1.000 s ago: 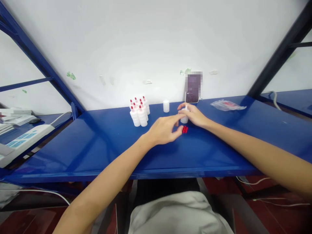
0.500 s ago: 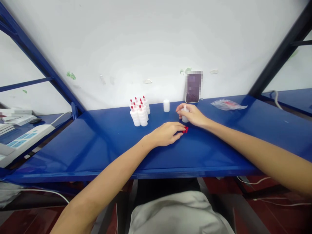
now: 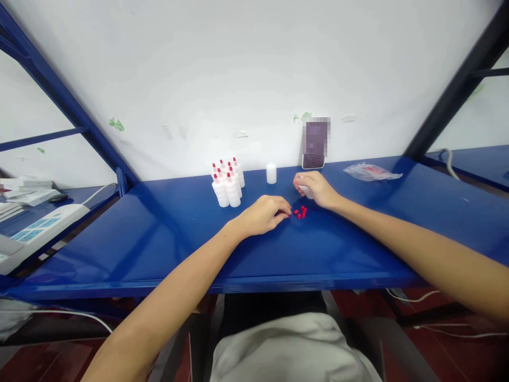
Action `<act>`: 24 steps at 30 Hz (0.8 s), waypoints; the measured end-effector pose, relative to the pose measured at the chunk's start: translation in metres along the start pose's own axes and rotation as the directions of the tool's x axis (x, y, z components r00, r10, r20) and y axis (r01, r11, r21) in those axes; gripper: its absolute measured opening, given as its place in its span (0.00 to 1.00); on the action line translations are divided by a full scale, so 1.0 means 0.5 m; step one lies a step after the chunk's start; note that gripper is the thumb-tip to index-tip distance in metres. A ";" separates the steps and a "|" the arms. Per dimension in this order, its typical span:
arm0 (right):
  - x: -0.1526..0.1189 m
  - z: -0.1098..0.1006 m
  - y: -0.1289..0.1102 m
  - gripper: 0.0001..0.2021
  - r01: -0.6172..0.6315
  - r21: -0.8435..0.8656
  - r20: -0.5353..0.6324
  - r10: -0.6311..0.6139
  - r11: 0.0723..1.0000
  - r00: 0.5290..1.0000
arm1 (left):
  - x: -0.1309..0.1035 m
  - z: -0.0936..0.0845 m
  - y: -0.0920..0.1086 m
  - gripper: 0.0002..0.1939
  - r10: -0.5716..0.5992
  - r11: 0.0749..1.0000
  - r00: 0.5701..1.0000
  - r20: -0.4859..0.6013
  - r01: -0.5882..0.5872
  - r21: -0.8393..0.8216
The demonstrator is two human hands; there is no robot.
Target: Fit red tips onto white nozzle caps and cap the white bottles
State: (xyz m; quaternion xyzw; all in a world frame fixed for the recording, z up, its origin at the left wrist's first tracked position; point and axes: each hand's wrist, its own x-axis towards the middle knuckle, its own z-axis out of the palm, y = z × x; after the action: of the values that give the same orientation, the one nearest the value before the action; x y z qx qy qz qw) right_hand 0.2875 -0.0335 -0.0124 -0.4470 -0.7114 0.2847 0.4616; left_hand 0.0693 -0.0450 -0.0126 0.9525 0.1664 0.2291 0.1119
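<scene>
Several small red caps lie loose on the blue table. Just left of them, my left hand rests low with thumb and fingers pinched together; a trace of red shows at the tips, a red cap mostly hidden by them. My right hand is wrapped round a white plastic bottle, tilted and largely covered by the fingers. To the left stands a tight group of white bottles with red-tipped nozzles. A single white bottle without a nozzle stands upright near the wall.
A phone leans on the wall behind my right hand. A clear plastic bag with something red in it lies at the back right. Blue frame posts rise at both sides. A white power strip sits at the far left.
My left hand has drawn back left from the red caps, which now show more fully. My right hand has shifted slightly right, and its bottle has gone from upright to tilted.
</scene>
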 end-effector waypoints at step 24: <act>-0.005 -0.003 0.003 0.24 0.078 -0.235 0.072 -0.063 0.969 0.995 | 0.008 0.000 -0.011 0.06 -0.079 0.994 0.997 -0.017 0.077 -0.083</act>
State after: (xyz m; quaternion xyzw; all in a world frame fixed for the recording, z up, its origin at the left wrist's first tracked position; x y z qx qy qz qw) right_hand 0.2900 -0.0349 -0.0140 -0.4644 -0.7701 0.1949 0.3916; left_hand 0.0711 -0.0384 -0.0124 0.9375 0.1950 0.2409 0.1581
